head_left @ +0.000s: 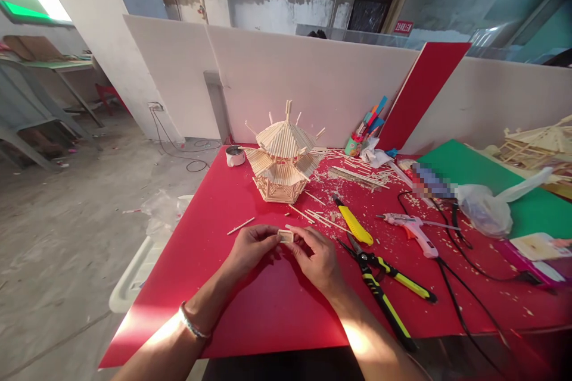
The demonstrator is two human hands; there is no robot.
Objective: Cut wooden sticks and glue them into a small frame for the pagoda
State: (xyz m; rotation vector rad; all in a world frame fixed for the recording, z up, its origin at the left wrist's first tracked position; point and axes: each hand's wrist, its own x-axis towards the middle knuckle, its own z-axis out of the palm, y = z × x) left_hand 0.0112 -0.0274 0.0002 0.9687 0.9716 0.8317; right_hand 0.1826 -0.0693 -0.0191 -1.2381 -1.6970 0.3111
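Between my two hands is a small rectangular wooden frame [286, 237], pale and made of short sticks. My left hand [254, 245] pinches its left end with thumb and fingers. On the right end, the fingertips of my right hand [316, 256] close in the same way. Just beyond my hands stands a pagoda model [286, 161] built of thin wooden sticks, with two tiers of roof. One loose stick [240, 225] lies left of the frame, and more sticks [315, 217] lie to its right.
Right of my hands lie a yellow utility knife [355, 223], pliers [379, 271] and a pink glue gun [413, 231] with a black cord. A white cup [235, 156] stands at the table's back left corner. Stick scraps and a plastic bag [485, 208] lie farther right.
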